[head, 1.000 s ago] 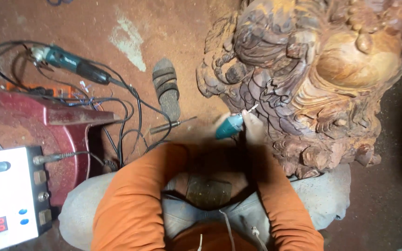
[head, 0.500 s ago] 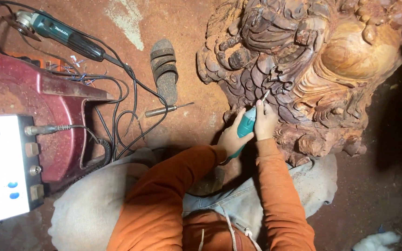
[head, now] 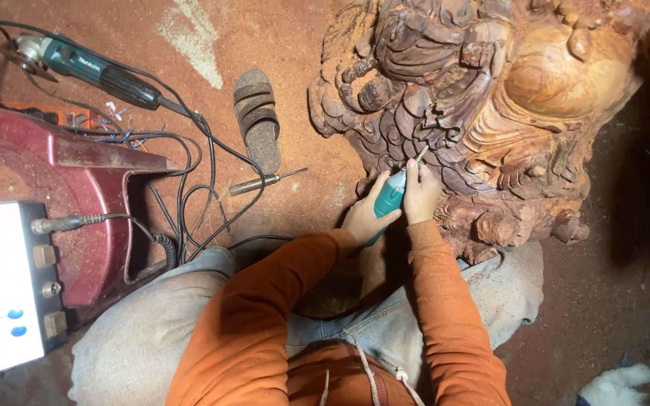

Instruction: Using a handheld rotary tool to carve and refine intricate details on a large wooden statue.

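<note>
Step in hand: detail cutting on the carving [head: 490, 113], a large reddish-brown wood block with deep folds that fills the upper right of the frame and rests on the floor [head: 114, 30].

Tool position: the teal handpiece [head: 387, 197] lies at centre frame, slanting up and to the right. Its thin bit [head: 420, 154] meets a groove on the lower left face of the carving.

Hand state:
- Right hand [head: 420, 192]: closed around the front of the handpiece, fingers curled close behind the bit, resting against the wood.
- Left hand [head: 367, 213]: wrapped around the rear of the handpiece body, just below and left of the right hand. It steadies the tool.

Both forearms, in orange sleeves, run up from the bottom of the frame. The person's knees lie to either side.

Other items:
- Angle grinder [head: 84, 64], upper left, lying on the floor, untouched.
- Sandal [head: 257, 116], upper centre.
- Loose metal tool [head: 261, 180] beside black cables, left of the hands.
- Red housing [head: 62, 195] and white control box [head: 1, 293], left edge.

Judgement: the next move calls for a two-handed brace, light pressure, and short passes of the bit along the groove. A slip would likely mar adjacent raised detail.
</note>
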